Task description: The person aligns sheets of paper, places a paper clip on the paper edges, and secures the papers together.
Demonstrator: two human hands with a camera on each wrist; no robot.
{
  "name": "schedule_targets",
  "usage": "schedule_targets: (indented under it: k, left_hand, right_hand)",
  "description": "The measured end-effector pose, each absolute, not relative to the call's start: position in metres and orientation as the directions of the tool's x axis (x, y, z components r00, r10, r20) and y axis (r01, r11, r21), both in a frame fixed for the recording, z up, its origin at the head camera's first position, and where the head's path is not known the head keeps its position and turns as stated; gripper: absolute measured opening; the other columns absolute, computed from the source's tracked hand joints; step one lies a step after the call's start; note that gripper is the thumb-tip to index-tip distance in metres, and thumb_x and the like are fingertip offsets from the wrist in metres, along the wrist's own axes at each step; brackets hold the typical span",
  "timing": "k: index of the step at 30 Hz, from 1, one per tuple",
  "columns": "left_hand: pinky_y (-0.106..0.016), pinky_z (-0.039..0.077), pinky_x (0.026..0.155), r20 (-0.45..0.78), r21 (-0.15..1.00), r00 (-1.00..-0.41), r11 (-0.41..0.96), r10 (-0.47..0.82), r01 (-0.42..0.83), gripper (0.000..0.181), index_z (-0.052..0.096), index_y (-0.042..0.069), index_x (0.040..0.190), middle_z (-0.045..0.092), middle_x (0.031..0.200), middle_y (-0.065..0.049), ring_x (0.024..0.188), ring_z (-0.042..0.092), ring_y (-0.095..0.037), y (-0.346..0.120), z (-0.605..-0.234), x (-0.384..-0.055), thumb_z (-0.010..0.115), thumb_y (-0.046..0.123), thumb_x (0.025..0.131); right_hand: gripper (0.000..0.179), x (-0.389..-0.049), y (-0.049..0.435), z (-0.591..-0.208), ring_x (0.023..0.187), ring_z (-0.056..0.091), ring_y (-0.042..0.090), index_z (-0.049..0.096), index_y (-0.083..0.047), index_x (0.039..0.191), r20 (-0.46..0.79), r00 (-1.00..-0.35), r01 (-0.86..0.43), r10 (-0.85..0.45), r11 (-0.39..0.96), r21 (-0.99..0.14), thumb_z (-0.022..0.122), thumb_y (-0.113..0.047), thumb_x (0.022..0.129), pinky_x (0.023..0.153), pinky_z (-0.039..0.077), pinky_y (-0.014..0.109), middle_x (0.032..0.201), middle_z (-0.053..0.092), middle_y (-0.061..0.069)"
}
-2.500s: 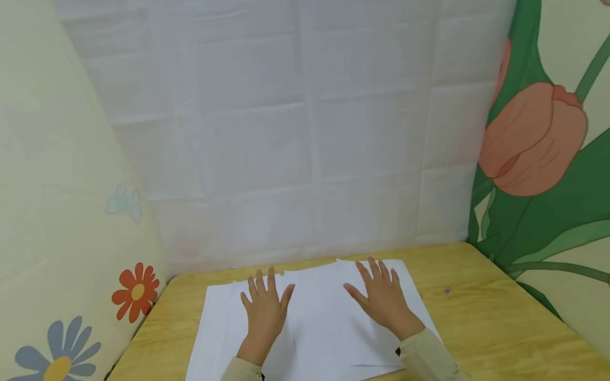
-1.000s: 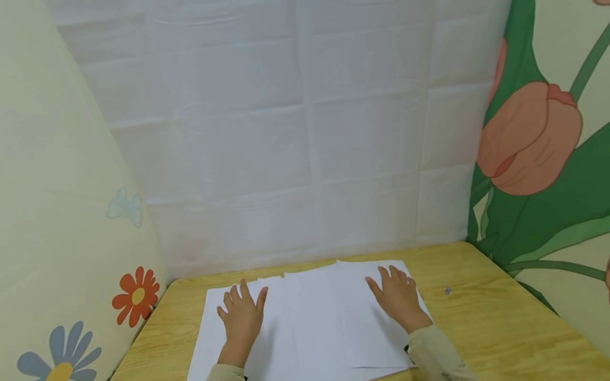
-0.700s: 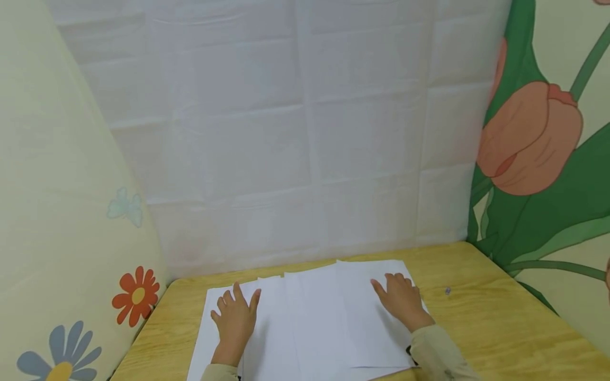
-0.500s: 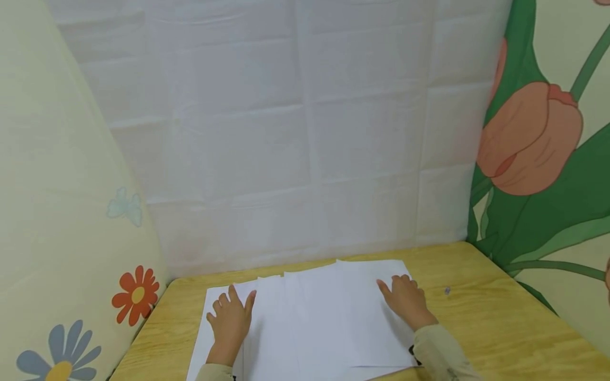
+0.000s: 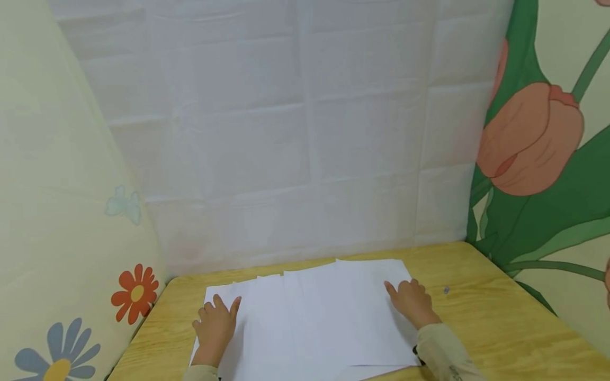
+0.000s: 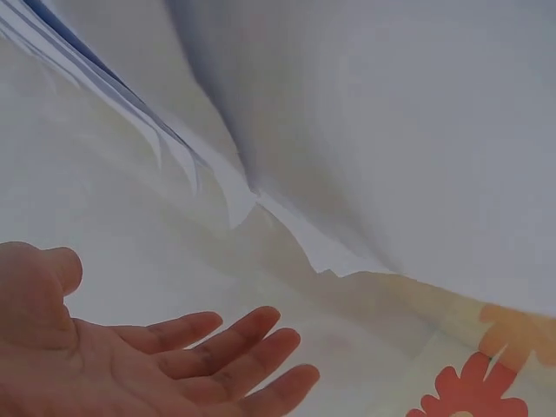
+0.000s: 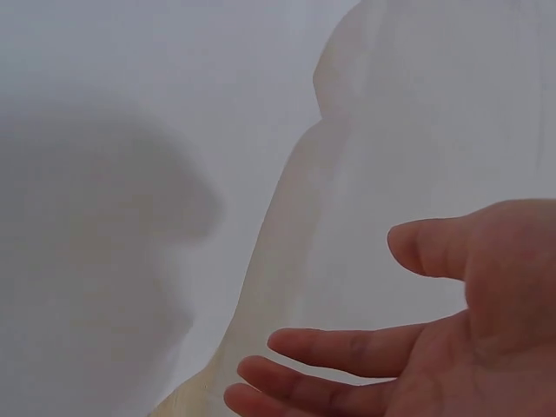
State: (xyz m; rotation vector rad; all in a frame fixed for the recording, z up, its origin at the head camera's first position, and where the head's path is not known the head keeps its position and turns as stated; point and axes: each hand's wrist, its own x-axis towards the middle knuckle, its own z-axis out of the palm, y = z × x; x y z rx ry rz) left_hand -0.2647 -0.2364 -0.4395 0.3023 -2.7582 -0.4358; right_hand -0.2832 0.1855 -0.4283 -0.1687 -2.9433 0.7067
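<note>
Overlapping sheets of white paper (image 5: 314, 317) lie spread across the table in the head view, with uneven far edges. Over their left edge is my left hand (image 5: 214, 325), fingers loosely bent and thumb apart. In the left wrist view that hand (image 6: 165, 365) has relaxed fingers and nothing in its grasp, with layered paper edges (image 6: 234, 195) close by. At the right edge of the sheets, my right hand (image 5: 413, 304) has its thumb pointing inward. The right wrist view shows that hand (image 7: 408, 321) with extended fingers, holding nothing. Whether either hand touches the paper, I cannot tell.
The yellow wood-grain table (image 5: 486, 317) extends beyond the paper on both sides. A tiny dark object (image 5: 446, 290) lies to the right of the sheets. A creased white cloth (image 5: 305, 132) hangs behind, with flower-patterned panels at left and right.
Both hands have moved apart, from over the middle of the sheets out to the left and right edges, and slightly nearer. Their spread fingers have become more bent. The paper looks nearly unmoved.
</note>
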Motion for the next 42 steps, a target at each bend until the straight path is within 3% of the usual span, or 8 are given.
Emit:
schedule_targets:
  k: [7,15,20,30,42]
  left_hand:
    - [-0.068,0.039,0.078,0.243,0.303,-0.926,0.93,-0.288,-0.21,0.067,0.044,-0.025,0.104,0.05,0.095,-0.041,0.099,0.048,-0.057,-0.249,-0.44,-0.265,0.048,0.042,0.098]
    - [-0.059,0.047,0.067,0.231,0.27,-0.94,0.945,-0.25,-0.185,0.064,0.051,-0.027,0.086,0.053,0.078,-0.037,0.08,0.056,-0.052,-0.261,-0.438,-0.265,0.05,0.036,0.098]
    - [-0.058,0.048,0.067,0.168,0.258,-0.956,0.947,-0.241,-0.194,0.066,0.055,-0.025,0.086,0.053,0.078,-0.036,0.078,0.056,-0.051,-0.268,-0.435,-0.266,0.045,0.039,0.1]
    - [-0.057,0.046,0.078,-0.057,0.257,-0.948,0.913,-0.313,-0.317,0.069,0.055,-0.023,0.102,0.048,0.09,-0.04,0.09,0.05,-0.052,-0.284,-0.432,-0.274,0.036,0.044,0.102]
    - [-0.058,0.045,0.08,-0.101,0.257,-0.939,0.903,-0.329,-0.344,0.071,0.054,-0.025,0.106,0.049,0.096,-0.046,0.092,0.049,-0.055,-0.295,-0.435,-0.28,0.034,0.043,0.103]
  right_hand:
    - [0.054,-0.285,0.192,-0.431,0.09,0.05,0.046,0.058,0.018,0.1,0.025,-0.988,0.122,0.15,0.879,-0.46,0.046,-0.034,0.099,0.075,0.043,0.058,0.097,0.051,0.035]
    - [0.052,-0.284,0.196,-0.429,0.089,0.05,0.045,0.055,0.022,0.104,-0.053,-0.984,0.173,0.168,0.87,-0.462,0.047,-0.029,0.099,0.077,0.044,0.056,0.097,0.049,0.037]
    - [0.05,-0.282,0.199,-0.427,0.091,0.048,0.049,0.055,0.023,0.102,-0.035,-0.988,0.149,0.151,0.867,-0.475,0.047,-0.026,0.099,0.078,0.043,0.058,0.096,0.047,0.039]
    - [0.052,-0.289,0.205,-0.433,0.092,0.047,0.049,0.051,0.026,0.106,-0.097,-0.98,0.2,0.175,0.871,-0.449,0.046,-0.026,0.099,0.083,0.042,0.056,0.095,0.045,0.04]
    - [0.054,-0.296,0.208,-0.433,0.095,0.045,0.049,0.046,0.028,0.11,-0.161,-0.962,0.272,0.222,0.845,-0.461,0.046,-0.026,0.1,0.086,0.042,0.056,0.098,0.043,0.041]
